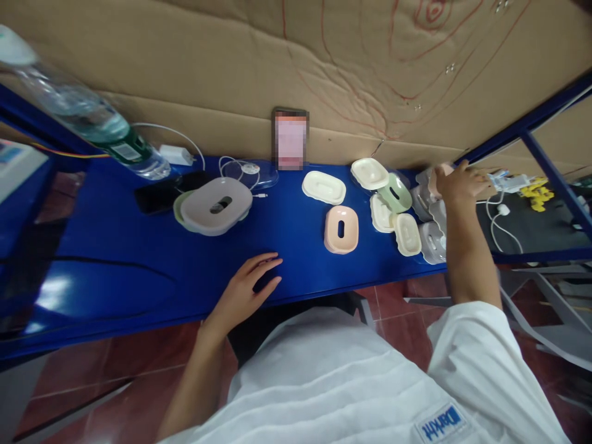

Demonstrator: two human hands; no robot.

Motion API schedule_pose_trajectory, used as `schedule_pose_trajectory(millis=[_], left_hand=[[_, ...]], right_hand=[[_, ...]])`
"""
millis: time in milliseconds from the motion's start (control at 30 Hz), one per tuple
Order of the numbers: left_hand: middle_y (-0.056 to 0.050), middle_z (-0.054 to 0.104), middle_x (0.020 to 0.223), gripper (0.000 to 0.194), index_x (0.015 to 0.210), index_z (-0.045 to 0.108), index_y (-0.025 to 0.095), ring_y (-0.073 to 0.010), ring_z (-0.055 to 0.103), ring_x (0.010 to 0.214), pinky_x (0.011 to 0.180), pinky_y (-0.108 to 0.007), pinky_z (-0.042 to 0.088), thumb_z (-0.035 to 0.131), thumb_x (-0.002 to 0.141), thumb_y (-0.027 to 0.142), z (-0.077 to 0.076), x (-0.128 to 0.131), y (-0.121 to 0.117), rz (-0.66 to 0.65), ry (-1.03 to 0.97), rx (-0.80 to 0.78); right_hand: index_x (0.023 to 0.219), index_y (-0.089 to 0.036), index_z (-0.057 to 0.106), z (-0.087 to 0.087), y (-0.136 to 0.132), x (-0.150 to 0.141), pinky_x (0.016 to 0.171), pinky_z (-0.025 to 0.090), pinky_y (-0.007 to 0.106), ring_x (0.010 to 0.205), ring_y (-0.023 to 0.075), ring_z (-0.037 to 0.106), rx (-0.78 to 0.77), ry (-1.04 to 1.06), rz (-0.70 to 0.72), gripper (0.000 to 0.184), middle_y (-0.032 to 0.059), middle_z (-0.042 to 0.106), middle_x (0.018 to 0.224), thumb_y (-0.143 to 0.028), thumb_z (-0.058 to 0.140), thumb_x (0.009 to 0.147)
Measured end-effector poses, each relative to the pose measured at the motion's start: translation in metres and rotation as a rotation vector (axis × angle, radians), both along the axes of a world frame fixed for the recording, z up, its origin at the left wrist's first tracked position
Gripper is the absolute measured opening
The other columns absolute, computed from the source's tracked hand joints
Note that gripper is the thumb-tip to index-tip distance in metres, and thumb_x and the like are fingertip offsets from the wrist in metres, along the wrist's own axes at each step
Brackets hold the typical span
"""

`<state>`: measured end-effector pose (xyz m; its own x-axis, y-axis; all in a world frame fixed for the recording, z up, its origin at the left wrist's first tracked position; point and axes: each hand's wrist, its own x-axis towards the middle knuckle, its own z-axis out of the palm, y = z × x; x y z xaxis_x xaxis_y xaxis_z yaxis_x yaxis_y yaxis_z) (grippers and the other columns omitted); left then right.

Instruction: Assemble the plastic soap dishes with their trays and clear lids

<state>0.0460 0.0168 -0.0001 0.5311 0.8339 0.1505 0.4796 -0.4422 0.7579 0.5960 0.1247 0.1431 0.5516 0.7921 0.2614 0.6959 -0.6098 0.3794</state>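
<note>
One blue table [291, 228] was noted, pale dishes [432, 237] crowded at its right end; if bumped by the right hand [462, 182], these might be toppled. The left hand [243, 293] was held loosely spread, empty, near the front edge. A blurred pink piece [435, 182] was apparently touched by the right hand; whether gripped could not be told.
</note>
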Motion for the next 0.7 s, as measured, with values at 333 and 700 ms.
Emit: schedule_pose_trajectory(millis=[333, 700], left_hand=[[-0.007, 0.065, 0.147, 0.035, 0.142, 0.064, 0.032, -0.0245, 0.065, 0.133, 0.117, -0.046, 0.054, 0.060, 0.107, 0.037, 0.000, 0.002, -0.002, 0.063, -0.008, 0.081], [-0.014, 0.040, 0.170, 0.055, 0.151, 0.058, 0.033, -0.0461, 0.035, 0.159, 0.125, -0.077, 0.029, 0.071, 0.098, 0.037, 0.019, -0.018, 0.039, 0.615, 0.280, 0.452]], right_hand=[[0.163, -0.027, 0.044, -0.099, -0.134, -0.215, 0.121, 0.044, 0.053, 0.142, 0.0328, 0.060, 0.011, 0.607, 0.909, 0.065, 0.0111, 0.060, 0.159, -0.057, 0.056, 0.107], [0.137, -0.034, 0.066, -0.109, -0.147, -0.237, 0.133, 0.011, 0.066, 0.153, 0.0282, 0.049, 0.028, 0.826, 1.095, 0.038, 0.0012, 0.069, 0.149, -0.018, 0.048, 0.107]])
